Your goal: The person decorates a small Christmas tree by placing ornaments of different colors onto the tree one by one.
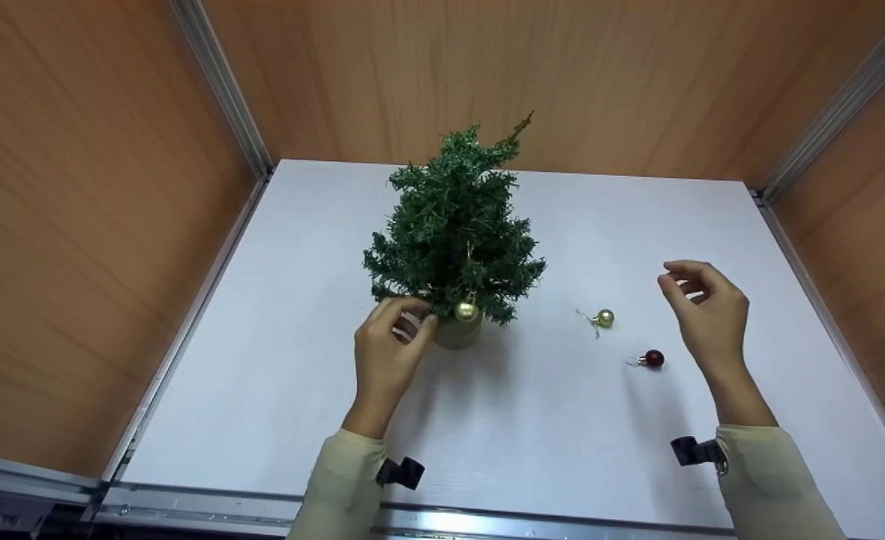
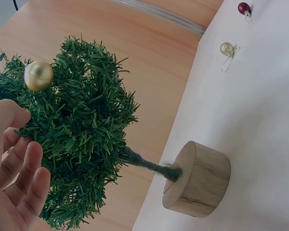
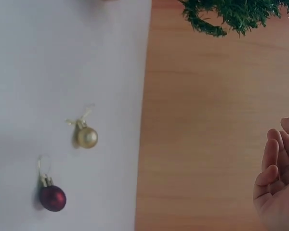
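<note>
Tree: a small green artificial tree (image 1: 454,232) stands upright near the middle of the white table (image 1: 300,420), a little toward the far edge; its thin wrapped stem goes into a round wooden base (image 2: 198,179) that sits flat on the table.
Hung ornament: a gold ball (image 1: 466,310) hangs from a low front branch, just above the base.
Left hand: the left hand (image 1: 390,352) is at the tree's lower left branches, fingertips among or just touching the needles beside the hung ball; whether they actually pinch a twig cannot be told.
Left grip: narrow and loose, thumb and fingers (image 2: 24,187) slightly bent in the left wrist view, nothing clearly held.
Right hand: the right hand (image 1: 705,311) hovers above the table to the right of the tree, well apart from it.
Right grip: wide, fingers gently curved, holding nothing.
Loose gold ball: a second gold ball (image 1: 604,318) with a thin hanging loop lies on the table between the tree and the right hand.
Red ball: a dark red ball (image 1: 653,358) with a loop lies on the table just nearer the person than the loose gold one, close to the right wrist.
Surroundings: wood-coloured panels (image 1: 75,225) with metal frame strips wall the table on three sides.
Sleeves: both arms wear pale cream sleeves (image 1: 772,480) with a black clip at each wrist.
</note>
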`<state>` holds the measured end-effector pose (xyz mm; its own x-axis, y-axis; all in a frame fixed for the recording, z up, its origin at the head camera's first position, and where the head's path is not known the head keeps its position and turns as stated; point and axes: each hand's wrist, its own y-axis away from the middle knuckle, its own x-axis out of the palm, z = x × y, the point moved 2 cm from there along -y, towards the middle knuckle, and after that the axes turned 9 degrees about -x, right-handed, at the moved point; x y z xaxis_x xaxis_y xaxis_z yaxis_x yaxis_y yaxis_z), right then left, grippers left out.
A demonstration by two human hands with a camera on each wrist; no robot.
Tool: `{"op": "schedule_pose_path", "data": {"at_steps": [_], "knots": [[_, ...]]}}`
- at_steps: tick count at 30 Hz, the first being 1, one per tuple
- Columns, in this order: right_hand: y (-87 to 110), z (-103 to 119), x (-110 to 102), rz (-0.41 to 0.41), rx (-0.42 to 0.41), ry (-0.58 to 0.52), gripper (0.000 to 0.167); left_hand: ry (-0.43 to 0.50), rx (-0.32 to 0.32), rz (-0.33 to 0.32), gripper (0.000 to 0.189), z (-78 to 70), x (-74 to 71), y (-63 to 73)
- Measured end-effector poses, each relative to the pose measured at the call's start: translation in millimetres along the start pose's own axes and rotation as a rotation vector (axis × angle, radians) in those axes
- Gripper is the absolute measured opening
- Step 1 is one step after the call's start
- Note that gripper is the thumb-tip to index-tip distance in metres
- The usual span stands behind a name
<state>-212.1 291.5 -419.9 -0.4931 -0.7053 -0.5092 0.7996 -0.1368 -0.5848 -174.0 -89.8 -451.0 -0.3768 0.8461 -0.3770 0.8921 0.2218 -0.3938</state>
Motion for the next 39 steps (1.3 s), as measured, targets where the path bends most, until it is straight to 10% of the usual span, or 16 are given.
{"op": "schedule_pose_path", "data": {"at_steps": [21,39], "knots": [[10.5,-39,-13,-0.003,0.172,-0.001,0.029,0.007,0.001,-0.008,0.011,3.3,-1.5,0.5],[60.0,-101,-4,0.075,0.517,-0.03,0.039,0.126,-0.125,-0.024,0.016,3.1,7.6,8.3]]}}
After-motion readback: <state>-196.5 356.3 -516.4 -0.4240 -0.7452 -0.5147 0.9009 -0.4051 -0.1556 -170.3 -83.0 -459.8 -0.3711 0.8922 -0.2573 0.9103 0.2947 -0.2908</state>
